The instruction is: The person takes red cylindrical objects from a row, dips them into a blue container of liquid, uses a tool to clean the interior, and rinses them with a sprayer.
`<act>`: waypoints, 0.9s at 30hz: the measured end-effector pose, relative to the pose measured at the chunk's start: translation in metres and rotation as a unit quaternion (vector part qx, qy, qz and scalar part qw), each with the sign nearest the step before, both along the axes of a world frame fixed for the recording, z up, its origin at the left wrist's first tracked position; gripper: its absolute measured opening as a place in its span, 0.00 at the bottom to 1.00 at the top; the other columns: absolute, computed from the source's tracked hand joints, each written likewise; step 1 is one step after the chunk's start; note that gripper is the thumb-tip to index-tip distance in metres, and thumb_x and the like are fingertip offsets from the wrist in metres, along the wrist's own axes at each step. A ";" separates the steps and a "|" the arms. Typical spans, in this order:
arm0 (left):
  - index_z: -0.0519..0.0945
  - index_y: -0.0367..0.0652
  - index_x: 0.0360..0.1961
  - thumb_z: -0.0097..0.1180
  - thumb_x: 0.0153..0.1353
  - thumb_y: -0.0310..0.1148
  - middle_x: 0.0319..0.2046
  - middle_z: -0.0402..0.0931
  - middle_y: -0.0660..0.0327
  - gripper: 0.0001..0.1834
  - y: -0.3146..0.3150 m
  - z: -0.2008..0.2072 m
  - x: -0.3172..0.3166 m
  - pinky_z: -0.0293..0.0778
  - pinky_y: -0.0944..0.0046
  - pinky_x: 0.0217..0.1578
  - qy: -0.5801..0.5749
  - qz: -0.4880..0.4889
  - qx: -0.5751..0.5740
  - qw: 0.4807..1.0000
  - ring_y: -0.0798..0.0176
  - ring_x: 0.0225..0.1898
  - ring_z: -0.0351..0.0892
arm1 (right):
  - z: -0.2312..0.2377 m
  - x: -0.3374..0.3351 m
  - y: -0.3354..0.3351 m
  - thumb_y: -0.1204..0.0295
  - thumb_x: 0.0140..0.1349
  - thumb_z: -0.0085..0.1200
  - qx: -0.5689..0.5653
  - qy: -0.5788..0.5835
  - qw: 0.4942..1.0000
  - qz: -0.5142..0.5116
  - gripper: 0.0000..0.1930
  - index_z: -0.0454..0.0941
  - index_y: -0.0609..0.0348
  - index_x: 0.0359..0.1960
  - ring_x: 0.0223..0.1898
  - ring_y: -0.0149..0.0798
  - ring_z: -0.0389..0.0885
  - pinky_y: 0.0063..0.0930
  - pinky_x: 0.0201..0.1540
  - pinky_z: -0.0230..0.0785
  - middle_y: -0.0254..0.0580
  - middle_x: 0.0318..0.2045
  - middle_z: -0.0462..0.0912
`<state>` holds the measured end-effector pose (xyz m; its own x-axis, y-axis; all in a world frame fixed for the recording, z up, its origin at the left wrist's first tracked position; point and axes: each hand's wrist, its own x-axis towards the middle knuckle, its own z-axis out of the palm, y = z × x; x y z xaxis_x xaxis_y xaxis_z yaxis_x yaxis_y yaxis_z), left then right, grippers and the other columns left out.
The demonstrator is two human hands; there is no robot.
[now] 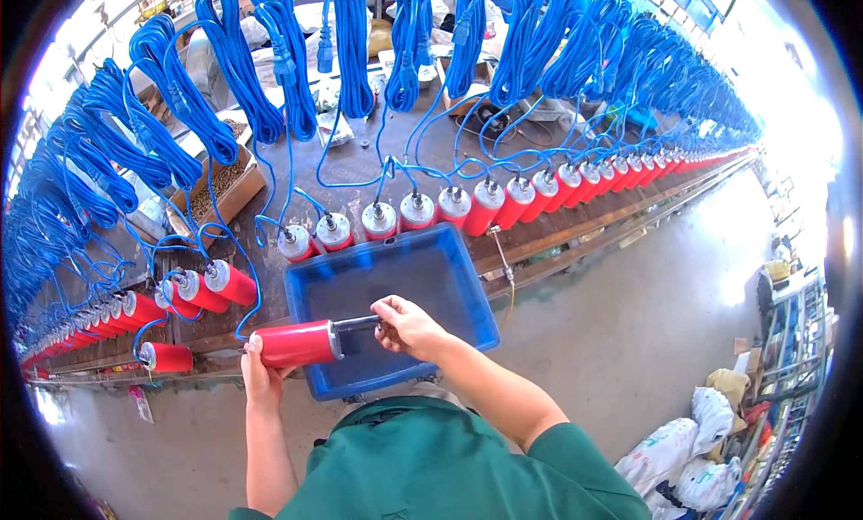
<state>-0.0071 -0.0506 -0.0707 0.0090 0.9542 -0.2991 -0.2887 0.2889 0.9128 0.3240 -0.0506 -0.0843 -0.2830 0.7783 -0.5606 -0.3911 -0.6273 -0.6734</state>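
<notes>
My left hand (262, 381) is closed round the left end of a red cylinder (292, 344), which lies sideways over the left part of a blue plastic tray (306, 378). A thin black rod (355, 323) sticks out of the cylinder's silver right end. The fingers of my right hand (406, 329) pinch the far end of that rod. A blue cable (255, 300) runs down to the cylinder's left end near my left fingers. The tray's dark bottom shows beyond the cylinder, and its far rim is close to the bench edge.
Many red cylinders (485, 207) with silver tops stand along the bench edge, wired to blue cable coils (352, 53) hanging above. An open cardboard box (238, 194) of small brown parts is on the bench. White sacks (710, 417) lie at the lower right.
</notes>
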 end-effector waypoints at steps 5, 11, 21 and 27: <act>0.76 0.40 0.59 0.56 0.72 0.63 0.52 0.86 0.49 0.35 -0.001 0.000 0.005 0.90 0.45 0.48 -0.026 0.019 -0.021 0.999 0.48 0.51 0.90 | 0.002 0.009 -0.006 0.48 0.78 0.58 0.295 -0.152 0.943 0.025 0.24 0.78 0.60 0.51 0.26 0.29 0.82 0.27 0.27 0.73 0.38 0.29 0.86; 0.78 0.41 0.58 0.57 0.71 0.62 0.51 0.86 0.51 0.34 0.000 -0.005 -0.002 0.89 0.45 0.49 -0.018 0.013 -0.015 1.000 0.49 0.52 0.90 | -0.001 0.004 0.016 0.42 0.78 0.53 0.125 -0.270 0.950 0.089 0.31 0.82 0.63 0.32 0.21 0.31 0.78 0.33 0.27 0.71 0.37 0.18 0.79; 0.78 0.37 0.60 0.56 0.70 0.66 0.53 0.86 0.48 0.39 0.001 -0.004 -0.003 0.90 0.44 0.49 -0.012 -0.006 -0.016 1.000 0.48 0.51 0.90 | 0.001 0.003 0.003 0.59 0.81 0.54 0.216 -0.252 0.942 0.053 0.19 0.81 0.58 0.62 0.32 0.31 0.85 0.26 0.34 0.78 0.40 0.34 0.89; 0.77 0.34 0.59 0.61 0.70 0.59 0.51 0.86 0.45 0.36 0.001 0.000 -0.002 0.92 0.43 0.46 -0.046 0.006 -0.011 0.999 0.45 0.50 0.91 | 0.015 0.002 -0.004 0.59 0.76 0.62 0.173 -0.215 0.960 0.040 0.19 0.80 0.60 0.58 0.38 0.36 0.87 0.30 0.42 0.81 0.42 0.37 0.88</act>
<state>-0.0088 -0.0495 -0.0705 0.0261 0.9475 -0.3186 -0.3749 0.3048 0.8756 0.3261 -0.0547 -0.0689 -0.1498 0.9242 -0.3514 0.0103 -0.3539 -0.9352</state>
